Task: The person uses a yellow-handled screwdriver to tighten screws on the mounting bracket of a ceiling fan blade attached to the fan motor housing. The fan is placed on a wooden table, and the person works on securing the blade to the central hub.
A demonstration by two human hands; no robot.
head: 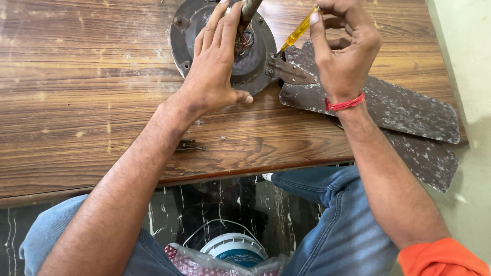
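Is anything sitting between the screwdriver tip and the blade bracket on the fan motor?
Nothing visible does. The yellow-handled screwdriver in the right hand runs straight down to the blade bracket. The left hand lies flat on the fan motor, off to the side of the tip.

Scratched wooden table [76, 92] under fan motor [255, 56], blades [404, 107], small screw [223, 137].

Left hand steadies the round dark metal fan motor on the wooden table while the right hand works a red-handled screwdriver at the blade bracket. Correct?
Not quite: in the head view the right hand holds a yellow-handled screwdriver, not red. The rest stands.
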